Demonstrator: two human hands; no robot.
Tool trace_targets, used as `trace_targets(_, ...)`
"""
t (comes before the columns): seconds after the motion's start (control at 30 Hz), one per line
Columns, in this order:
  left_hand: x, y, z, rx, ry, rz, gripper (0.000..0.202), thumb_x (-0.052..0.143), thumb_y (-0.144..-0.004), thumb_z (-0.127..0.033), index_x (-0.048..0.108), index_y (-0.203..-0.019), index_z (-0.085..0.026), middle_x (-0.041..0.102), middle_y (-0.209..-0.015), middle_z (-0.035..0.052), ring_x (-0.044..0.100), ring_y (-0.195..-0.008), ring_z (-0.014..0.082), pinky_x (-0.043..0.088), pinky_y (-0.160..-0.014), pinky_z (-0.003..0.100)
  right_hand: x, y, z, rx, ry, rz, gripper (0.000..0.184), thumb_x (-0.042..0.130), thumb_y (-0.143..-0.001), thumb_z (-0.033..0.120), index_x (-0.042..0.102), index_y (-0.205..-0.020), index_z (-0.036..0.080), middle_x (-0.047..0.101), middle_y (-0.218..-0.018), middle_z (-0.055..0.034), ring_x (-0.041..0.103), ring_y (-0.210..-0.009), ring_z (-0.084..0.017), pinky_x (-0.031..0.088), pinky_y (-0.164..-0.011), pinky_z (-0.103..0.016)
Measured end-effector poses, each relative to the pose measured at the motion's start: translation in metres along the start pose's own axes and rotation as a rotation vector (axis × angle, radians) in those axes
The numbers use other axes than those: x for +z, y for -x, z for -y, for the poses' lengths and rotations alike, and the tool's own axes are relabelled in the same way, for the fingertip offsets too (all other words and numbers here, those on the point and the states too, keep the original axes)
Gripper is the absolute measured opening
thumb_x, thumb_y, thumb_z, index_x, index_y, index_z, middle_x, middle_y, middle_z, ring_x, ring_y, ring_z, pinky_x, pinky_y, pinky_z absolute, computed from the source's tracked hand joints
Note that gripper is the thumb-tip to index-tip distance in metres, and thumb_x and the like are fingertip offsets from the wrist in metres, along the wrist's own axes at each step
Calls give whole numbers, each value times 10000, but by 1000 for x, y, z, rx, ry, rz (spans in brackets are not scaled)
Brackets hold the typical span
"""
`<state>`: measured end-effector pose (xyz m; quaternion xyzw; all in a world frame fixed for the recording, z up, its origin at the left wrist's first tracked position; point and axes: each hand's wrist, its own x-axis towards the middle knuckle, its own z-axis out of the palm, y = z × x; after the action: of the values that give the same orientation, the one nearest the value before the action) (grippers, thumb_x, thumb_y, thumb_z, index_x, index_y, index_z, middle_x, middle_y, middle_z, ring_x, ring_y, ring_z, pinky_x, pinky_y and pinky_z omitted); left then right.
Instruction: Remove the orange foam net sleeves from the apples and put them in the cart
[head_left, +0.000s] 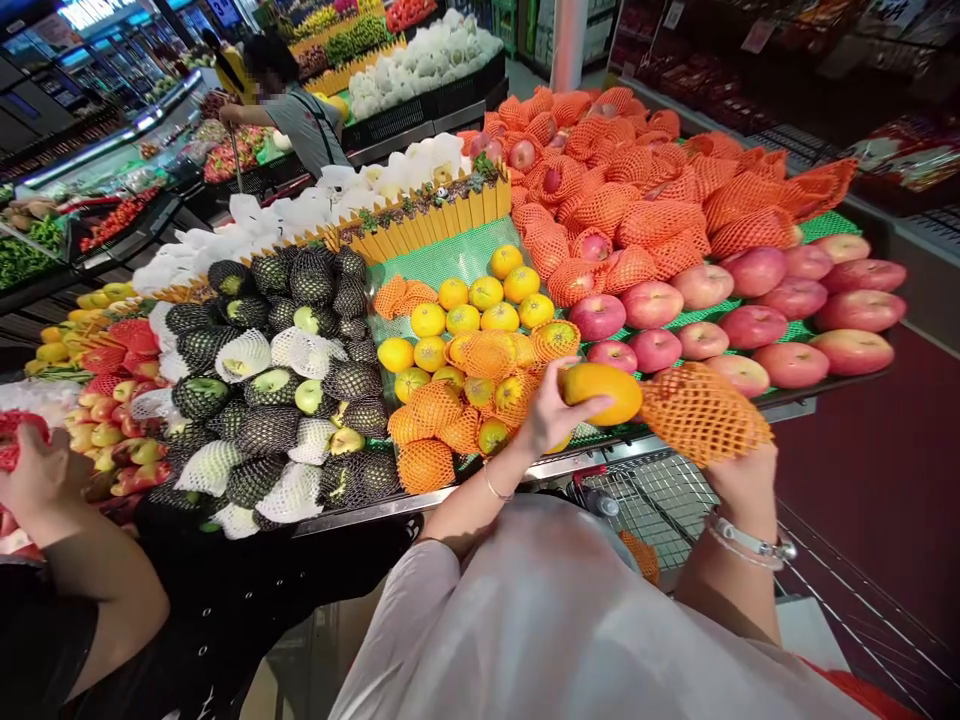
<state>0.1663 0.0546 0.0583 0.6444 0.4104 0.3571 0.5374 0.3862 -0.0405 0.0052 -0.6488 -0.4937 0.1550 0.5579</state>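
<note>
Above the front edge of the fruit stand, my left hand [551, 408] grips a bare orange [604, 394], thumb along its lower side. To the right, my right hand [746, 485] is closed round the lower end of an orange foam net sleeve [705, 412]. The sleeve's open-mesh left end almost meets the orange. No fruit shows through the mesh, though I cannot make out all of its inside. Beyond my left hand lie several bare oranges [486, 292], and others in orange foam nets [427, 412]. Red apples [701, 340] lie in rows behind the sleeve.
Apples in orange foam nets [622, 190] are heaped at the back right. Dark-netted green fruit [289, 390] fills the left. A wire shopping cart [660, 505] stands against the stand before me. At far left another person's hand [49, 475] holds a red-netted fruit.
</note>
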Motion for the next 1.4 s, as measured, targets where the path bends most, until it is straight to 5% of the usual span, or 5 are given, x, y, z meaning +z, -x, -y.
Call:
trace_targets(0.13,-21,6,-4,-152,259,-40,406,492,-962,-461,432,-1299,-242,558,-1389,117,558,-1285,268,524,-1010,417,15,4,7,-276,92,234,199,737,-759,434,732,-824,246,755,-819,-50,711,-769,-253,599,-731,-431)
trace_targets(0.43,-43,32,3,-283,513,-84,415,540,-923,-471,437,-1267,-261,509,-1430,114,514,-1333,271,528,-997,421,54,13,32,-537,79,250,189,684,-818,421,718,-742,251,738,-707,-40,713,-714,-252,612,-705,-418)
trace_targets(0.6,-52,40,6,-240,625,-103,529,685,-811,-520,499,-1214,-231,567,-1337,108,482,-1348,302,427,-1106,449,60,9,50,-744,96,396,198,611,-910,346,744,-1020,247,773,-977,-62,727,-954,-279,608,-841,-445)
trace_targets(1.23,-61,61,9,-71,405,-10,744,795,-715,-437,422,-1313,-199,456,-1396,136,394,-1379,328,258,-1212,482,91,1,111,-679,147,756,453,532,-962,292,539,-1407,211,603,-1390,-113,542,-1326,-295,485,-1083,-496)
trace_targets(1.4,-61,63,14,-194,539,-144,506,741,-774,-401,556,-1208,-217,541,-1365,87,419,-1389,297,266,-1221,455,80,-7,111,-575,158,681,237,539,-966,336,725,-940,190,740,-811,-63,704,-741,-230,589,-674,-365)
